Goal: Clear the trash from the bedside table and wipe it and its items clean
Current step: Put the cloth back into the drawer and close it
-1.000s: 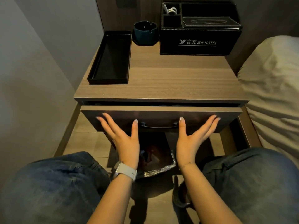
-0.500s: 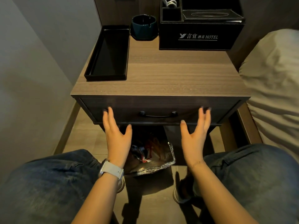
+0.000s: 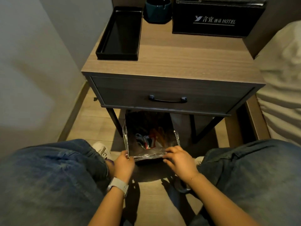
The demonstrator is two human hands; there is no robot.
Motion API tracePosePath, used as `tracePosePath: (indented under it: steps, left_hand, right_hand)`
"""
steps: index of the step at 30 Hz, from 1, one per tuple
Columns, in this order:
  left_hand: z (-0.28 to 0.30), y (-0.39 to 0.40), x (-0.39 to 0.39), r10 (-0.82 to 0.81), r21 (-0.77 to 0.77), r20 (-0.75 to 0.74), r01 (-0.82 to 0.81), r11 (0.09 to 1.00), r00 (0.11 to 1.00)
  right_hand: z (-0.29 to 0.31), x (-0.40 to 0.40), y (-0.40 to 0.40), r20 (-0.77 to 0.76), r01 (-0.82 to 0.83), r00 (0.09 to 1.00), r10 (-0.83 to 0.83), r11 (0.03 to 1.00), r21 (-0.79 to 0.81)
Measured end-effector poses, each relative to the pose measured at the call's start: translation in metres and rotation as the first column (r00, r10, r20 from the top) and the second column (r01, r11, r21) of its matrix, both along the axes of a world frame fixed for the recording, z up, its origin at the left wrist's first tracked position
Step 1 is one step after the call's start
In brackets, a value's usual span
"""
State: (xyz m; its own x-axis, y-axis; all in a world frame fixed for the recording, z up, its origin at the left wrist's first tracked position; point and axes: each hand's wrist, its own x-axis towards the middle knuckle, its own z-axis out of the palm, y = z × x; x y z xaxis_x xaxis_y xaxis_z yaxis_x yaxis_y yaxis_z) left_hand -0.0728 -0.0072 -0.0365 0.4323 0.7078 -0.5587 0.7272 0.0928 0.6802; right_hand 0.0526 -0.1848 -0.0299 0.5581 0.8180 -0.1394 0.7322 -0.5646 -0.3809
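Note:
The wooden bedside table (image 3: 179,62) stands ahead with its drawer (image 3: 167,95) closed. On its top sit a black tray (image 3: 120,33) at the left, a dark teal ashtray (image 3: 157,9) behind it, and a black hotel tissue box (image 3: 216,17) at the right. Under the table on the floor is a small square trash bin (image 3: 130,141) lined with a clear bag, with wrappers (image 3: 148,141) inside. My left hand (image 3: 124,163) grips the bin's near left corner. My right hand (image 3: 179,159) curls over its near rim.
A grey wall runs along the left. The bed (image 3: 280,79) with pale sheets lies at the right, close to the table. My knees in blue jeans flank the bin, shoes (image 3: 102,150) on the wooden floor.
The drawer went from slightly open to fully closed under both palms. Both hands then dropped from the drawer front to the trash bin's near rim and took hold of it.

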Motion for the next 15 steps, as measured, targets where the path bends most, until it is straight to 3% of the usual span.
tracePosePath:
  steps: [6,15]
  left_hand:
    - [-0.011,0.011,0.013,0.228,-0.128,0.161,-0.209,0.97,0.96]
    - [-0.02,0.062,0.087,0.355,-0.246,0.233,-0.298,0.922,0.905]
  right_hand:
    - [-0.023,0.001,0.015,0.083,0.114,0.988,-0.133,0.974,0.197]
    - [-0.039,0.043,0.058,0.028,0.218,0.972,-0.232,0.942,0.254]
